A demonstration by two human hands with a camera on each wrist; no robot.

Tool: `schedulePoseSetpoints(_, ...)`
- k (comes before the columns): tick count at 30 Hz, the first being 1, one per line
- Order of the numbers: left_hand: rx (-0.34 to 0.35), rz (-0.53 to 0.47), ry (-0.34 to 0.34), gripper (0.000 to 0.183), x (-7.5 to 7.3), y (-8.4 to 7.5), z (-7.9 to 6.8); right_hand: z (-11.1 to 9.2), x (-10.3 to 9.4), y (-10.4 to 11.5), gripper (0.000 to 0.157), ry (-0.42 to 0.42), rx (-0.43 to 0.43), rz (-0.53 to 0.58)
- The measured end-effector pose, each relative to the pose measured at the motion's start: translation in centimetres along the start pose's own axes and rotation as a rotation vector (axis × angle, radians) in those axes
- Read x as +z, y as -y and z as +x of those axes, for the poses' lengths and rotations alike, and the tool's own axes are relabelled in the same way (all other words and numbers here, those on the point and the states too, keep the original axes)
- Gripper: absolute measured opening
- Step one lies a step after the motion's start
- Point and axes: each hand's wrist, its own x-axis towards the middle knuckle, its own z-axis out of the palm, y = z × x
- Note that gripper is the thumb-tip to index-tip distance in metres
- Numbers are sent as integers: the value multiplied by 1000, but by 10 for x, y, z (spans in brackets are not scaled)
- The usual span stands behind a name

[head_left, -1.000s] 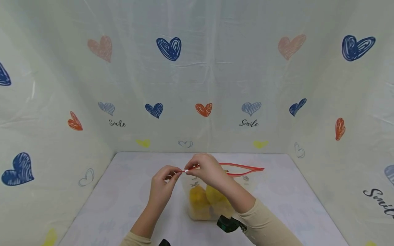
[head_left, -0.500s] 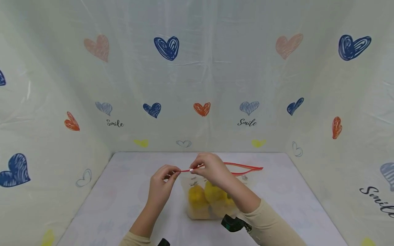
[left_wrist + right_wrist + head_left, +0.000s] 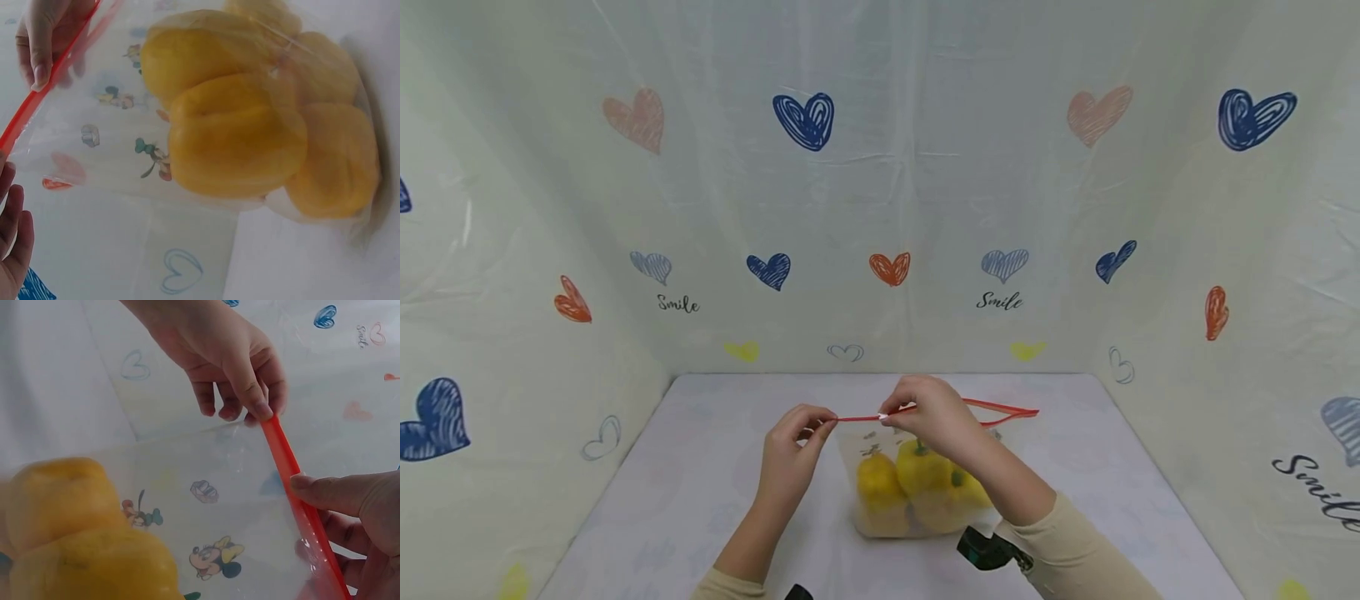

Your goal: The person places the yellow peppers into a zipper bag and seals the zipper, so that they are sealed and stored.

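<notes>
A clear zip bag (image 3: pixel 863 450) with cartoon prints stands on the table, holding several yellow bell peppers (image 3: pixel 922 468). Red zip edging (image 3: pixel 859 419) runs along its top. My left hand (image 3: pixel 793 446) pinches the left end of that edging between thumb and fingertips. Farther right, my right hand (image 3: pixel 934 421) pinches the edging at a small white slider (image 3: pixel 882 416). Left of the slider the two red strips lie together; right of my right hand they spread into a loop. In the right wrist view, the right thumb (image 3: pixel 325 490) presses on the red strip.
The bag rests on a white table (image 3: pixel 700 483) whose back edge meets a hanging curtain (image 3: pixel 925 192) printed with hearts. Curtain sides flank the table left and right. A dark wrist device (image 3: pixel 985 550) sits under my right forearm.
My right hand has slid rightward along the red edging with the white slider, lengthening the joined stretch. The left hand stays at its end. More of the peppers shows.
</notes>
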Motion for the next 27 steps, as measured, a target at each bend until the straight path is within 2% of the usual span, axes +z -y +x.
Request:
schedulePoseSetpoints(7, -39, -6, 8, 13, 1, -1, -1, -8, -9, -7, 8, -7, -10, 2)
schedulePoseSetpoints(16, -12, -2, -7, 12, 1, 1, -1, -14, -17, -17, 8, -3, -18, 0)
schedulePoseSetpoints(27, -22, 4, -3, 12, 0, 0, -1, -25, -25, -23, 10, -7, 43, -2)
